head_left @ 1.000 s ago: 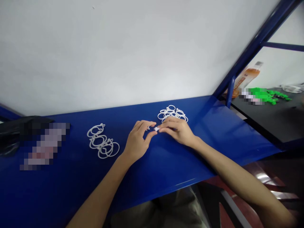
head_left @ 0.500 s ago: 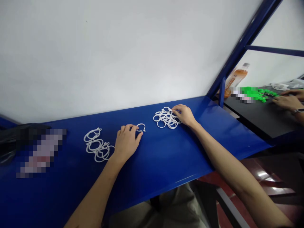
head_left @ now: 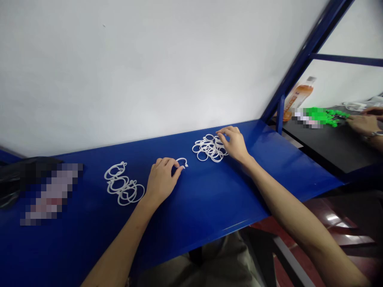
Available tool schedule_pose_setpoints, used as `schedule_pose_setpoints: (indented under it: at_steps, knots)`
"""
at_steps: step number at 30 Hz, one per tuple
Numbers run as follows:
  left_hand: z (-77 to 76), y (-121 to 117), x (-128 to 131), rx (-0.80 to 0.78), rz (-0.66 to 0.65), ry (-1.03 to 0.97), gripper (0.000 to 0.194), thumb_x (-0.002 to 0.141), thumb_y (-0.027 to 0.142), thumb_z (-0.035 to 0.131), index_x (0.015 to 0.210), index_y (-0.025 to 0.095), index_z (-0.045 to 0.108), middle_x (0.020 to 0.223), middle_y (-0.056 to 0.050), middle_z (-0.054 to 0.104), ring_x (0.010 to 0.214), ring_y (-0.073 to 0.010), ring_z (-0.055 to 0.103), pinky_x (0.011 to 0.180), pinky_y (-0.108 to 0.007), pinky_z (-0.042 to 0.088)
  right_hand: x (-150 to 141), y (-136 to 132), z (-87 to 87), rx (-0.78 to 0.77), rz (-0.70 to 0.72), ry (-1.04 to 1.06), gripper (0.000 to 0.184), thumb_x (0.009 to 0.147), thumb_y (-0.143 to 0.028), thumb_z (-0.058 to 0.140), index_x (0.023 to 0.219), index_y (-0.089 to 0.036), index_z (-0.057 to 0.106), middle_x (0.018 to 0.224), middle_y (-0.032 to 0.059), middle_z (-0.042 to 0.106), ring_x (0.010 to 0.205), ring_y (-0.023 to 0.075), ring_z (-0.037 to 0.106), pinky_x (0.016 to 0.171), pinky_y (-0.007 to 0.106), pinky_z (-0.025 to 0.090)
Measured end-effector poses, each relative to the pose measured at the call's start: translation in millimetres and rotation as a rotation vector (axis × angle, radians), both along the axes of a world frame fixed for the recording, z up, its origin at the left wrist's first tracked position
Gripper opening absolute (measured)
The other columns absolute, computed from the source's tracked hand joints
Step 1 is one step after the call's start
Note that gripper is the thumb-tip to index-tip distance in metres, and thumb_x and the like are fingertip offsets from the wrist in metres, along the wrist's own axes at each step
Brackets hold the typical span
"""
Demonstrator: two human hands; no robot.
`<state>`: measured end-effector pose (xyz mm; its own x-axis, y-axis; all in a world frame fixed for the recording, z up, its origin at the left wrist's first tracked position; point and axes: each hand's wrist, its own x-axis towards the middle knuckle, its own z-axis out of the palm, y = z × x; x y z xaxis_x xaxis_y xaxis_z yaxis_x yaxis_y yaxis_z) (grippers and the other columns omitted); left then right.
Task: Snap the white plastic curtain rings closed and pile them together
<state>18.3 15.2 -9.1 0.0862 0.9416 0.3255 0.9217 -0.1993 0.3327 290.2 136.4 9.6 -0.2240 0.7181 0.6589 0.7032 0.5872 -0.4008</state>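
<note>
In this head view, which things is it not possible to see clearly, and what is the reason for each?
All in the head view:
Ring: partly hidden by the left hand.
Right hand: whether it grips anything from the pile is too small to tell.
Black plastic: cut off by the left edge, partly pixelated.
Bottle: lettering too blurred.
Co-worker's hand: blurred; its arm leaves the right edge.

Blue worktop (head_left: pixel 206 199) w/ pile of white rings (head_left: pixel 210 149) R of ctr, 2nd pile (head_left: pixel 127 185) L of ctr, blk plastic (head_left: pixel 12 179) + blurred-out item (head_left: pixel 52 193) far L.
</note>
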Motion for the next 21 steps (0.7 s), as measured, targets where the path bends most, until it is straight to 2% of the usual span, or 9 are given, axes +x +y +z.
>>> schedule_pose_setpoints:
  at_steps: [2, 4, 7, 9, 15, 18, 21]
  knots:
    - [1.2, -1, 2, 0.022, -0.021, -0.076, 0.017, 0.095, 0.035, 0.053, 0.089, 0.022, 0.062, 0.098, -0.006, 0.070, 0.098, -0.0256, 0.058, 0.090, -0.042, 0.045, -8, -14, 4.9, 0.031, 0.074, -0.004, 0.021, 0.098, -0.028, 0.054, 0.098, -0.020, 0.073, 0.099, 0.0079, 0.073, 0.094, 0.0248, 0.062, 0.092, 0.045, 0.048]
    - [4.0, -2, 5, 0.029, -0.036, -0.186, 0.018, 0.096, 0.035, 0.050, 0.090, 0.022, 0.061, 0.093, -0.005, 0.070, 0.093, -0.0231, 0.061, 0.087, -0.039, 0.046, -19, -31, 7.9, 0.009, 0.221, -0.011, 0.020, 0.099, -0.030, 0.054, 0.105, -0.021, 0.071, 0.104, 0.0077, 0.072, 0.098, 0.0237, 0.063, 0.092, 0.043, 0.049]
    - [10.4, -6, 9, -0.020, -0.054, -0.383, 0.022, 0.097, 0.038, 0.047, 0.093, 0.022, 0.061, 0.091, -0.003, 0.071, 0.084, -0.0187, 0.064, 0.081, -0.034, 0.048, -37, -55, 7.0, -0.094, 0.459, -0.095, 0.024, 0.099, -0.032, 0.056, 0.117, -0.022, 0.066, 0.115, 0.0083, 0.069, 0.108, 0.0229, 0.063, 0.096, 0.042, 0.050]
    - [14.2, -9, 10, -0.105, -0.088, -0.505, 0.024, 0.097, 0.041, 0.047, 0.094, 0.023, 0.061, 0.091, -0.001, 0.073, 0.081, -0.0168, 0.065, 0.076, -0.031, 0.049, -46, -66, 3.4, -0.182, 0.543, -0.121, 0.027, 0.099, -0.031, 0.056, 0.122, -0.019, 0.063, 0.112, 0.0091, 0.070, 0.103, 0.0215, 0.065, 0.093, 0.039, 0.052]
    - [13.7, -12, 13, -0.354, -0.236, -0.762, 0.026, 0.094, 0.046, 0.054, 0.095, 0.022, 0.062, 0.097, -0.003, 0.075, 0.086, -0.0169, 0.068, 0.078, -0.032, 0.052, -55, -72, -5.2, -0.370, 0.573, 0.020, 0.015, 0.101, -0.026, 0.051, 0.107, -0.018, 0.063, 0.094, 0.0040, 0.072, 0.077, 0.0137, 0.068, 0.072, 0.026, 0.052]
    - [11.6, -12, 14, -0.362, -0.243, -0.858, 0.028, 0.088, 0.046, 0.064, 0.105, 0.023, 0.059, 0.097, -0.002, 0.075, 0.088, -0.0174, 0.069, 0.081, -0.032, 0.052, -54, -72, -4.6, -0.395, 0.632, -0.015, 0.016, 0.102, -0.024, 0.050, 0.105, -0.018, 0.064, 0.088, 0.0014, 0.072, 0.072, 0.0117, 0.067, 0.069, 0.024, 0.051]
    - [11.4, -11, 14, -0.330, -0.212, -0.851, 0.028, 0.088, 0.048, 0.064, 0.099, 0.023, 0.062, 0.089, -0.001, 0.072, 0.082, -0.0160, 0.068, 0.077, -0.031, 0.052, -55, -74, -2.2, -0.338, 0.650, -0.052, 0.017, 0.102, -0.025, 0.050, 0.104, -0.018, 0.066, 0.091, 0.0036, 0.072, 0.079, 0.0141, 0.067, 0.074, 0.027, 0.053]
